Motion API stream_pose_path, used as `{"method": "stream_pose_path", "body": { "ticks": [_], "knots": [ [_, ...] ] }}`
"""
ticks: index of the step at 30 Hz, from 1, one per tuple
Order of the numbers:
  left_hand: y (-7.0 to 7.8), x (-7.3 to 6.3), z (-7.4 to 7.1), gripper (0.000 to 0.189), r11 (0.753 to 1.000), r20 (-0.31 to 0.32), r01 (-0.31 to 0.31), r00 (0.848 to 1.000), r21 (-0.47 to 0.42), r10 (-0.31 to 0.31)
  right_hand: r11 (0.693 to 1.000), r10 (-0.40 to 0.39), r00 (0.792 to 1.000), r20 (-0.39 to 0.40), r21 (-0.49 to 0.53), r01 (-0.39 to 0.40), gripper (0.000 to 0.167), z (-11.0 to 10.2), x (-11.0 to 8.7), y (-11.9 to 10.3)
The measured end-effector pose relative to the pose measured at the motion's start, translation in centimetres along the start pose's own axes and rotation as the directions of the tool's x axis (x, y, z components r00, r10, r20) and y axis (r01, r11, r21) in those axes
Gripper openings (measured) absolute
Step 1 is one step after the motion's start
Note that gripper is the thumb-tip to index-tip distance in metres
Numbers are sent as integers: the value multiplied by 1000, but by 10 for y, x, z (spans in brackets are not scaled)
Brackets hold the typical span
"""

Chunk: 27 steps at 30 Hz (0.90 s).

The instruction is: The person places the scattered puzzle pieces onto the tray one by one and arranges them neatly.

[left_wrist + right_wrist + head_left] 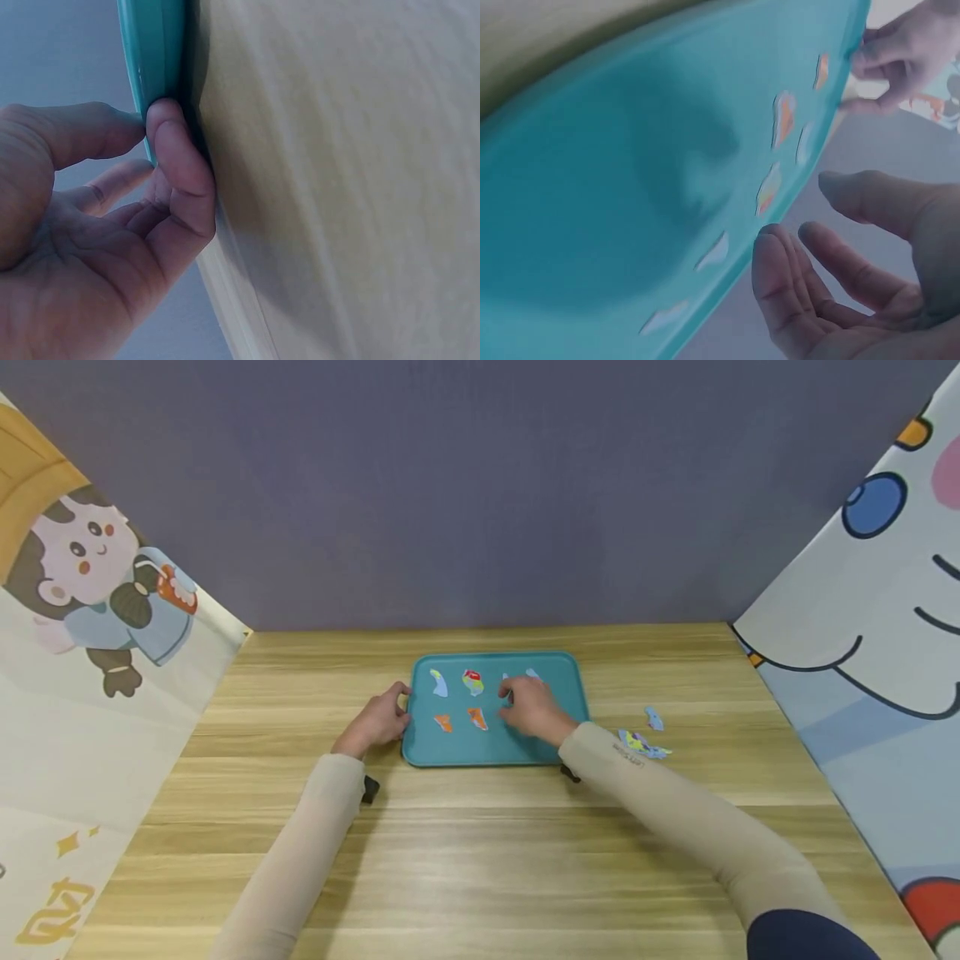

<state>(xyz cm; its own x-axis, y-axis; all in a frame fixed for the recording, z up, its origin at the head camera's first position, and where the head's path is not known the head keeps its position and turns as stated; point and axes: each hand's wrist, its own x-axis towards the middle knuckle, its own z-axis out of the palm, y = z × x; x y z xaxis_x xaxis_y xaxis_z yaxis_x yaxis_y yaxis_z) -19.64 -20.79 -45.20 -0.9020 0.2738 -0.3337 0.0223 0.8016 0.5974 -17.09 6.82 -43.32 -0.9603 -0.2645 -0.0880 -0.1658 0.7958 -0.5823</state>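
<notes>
My left hand holds the left rim of a teal tray. In the left wrist view its thumb and a bent finger meet at the tray's edge. My right hand hovers over the right half of the tray, thumb and fingers apart with nothing between them. Flat, irregular puzzle-like pieces lie spaced out on the tray: a pale blue one, a red-and-yellow one, two orange ones, and two pale ones near the far rim, partly covered by the right hand in the head view.
Right of the tray, a small blue piece and a cluster of yellow, blue and purple pieces lie on the wooden table, the cluster beside the right sleeve. A grey-purple panel rises behind the table, with cartoon-printed walls at both sides.
</notes>
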Motion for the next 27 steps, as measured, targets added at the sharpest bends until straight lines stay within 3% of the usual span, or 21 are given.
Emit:
{"method": "stream_pose_path", "body": {
  "ticks": [8,12,20,27],
  "knots": [
    [0,0,0,46,1000,-6,-5,1000,6,5,999,21,999,-27,41,-20,31,-26,-24,34],
    [-1,0,0,46,1000,-5,-15,1000,-8,15,999,5,997,-80,49,-1,30,-36,-40,59],
    [-2,0,-1,46,1000,-18,-9,1000,-15,9,996,52,984,-168,87,-38,28,-55,-68,94],
    [-2,0,-1,47,1000,-17,-23,1000,-3,23,999,50,989,-138,11,-49,29,-63,-90,117]
  ]
}}
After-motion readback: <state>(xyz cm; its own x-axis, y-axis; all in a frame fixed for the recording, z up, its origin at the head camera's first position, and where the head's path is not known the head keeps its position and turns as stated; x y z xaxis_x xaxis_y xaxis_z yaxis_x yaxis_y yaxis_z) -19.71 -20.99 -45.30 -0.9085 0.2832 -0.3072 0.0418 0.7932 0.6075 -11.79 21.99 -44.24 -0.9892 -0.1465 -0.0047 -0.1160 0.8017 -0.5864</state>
